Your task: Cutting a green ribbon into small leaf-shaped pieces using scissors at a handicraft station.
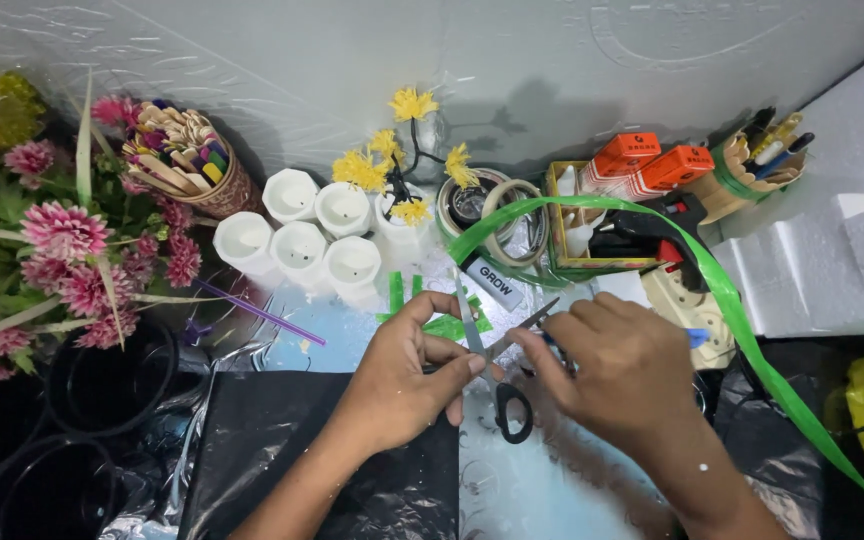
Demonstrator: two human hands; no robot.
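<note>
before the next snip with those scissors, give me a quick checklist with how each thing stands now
1. Left hand has a pinch on the work: ok, thumb and fingers close on something thin beside the scissors.
2. Right hand at the scissors: cannot tell, the fingers hide how it grips.
3. Blades open: ok, the two tips stand apart.
4. Left fingertips clear of the blades: not ok, they lie right against them.
5. Green ribbon free of snags: cannot tell, it loops over the yellow box of tools and runs off the frame at lower right.
6. White cups out of the way: ok, they stand apart behind the hands.
</note>
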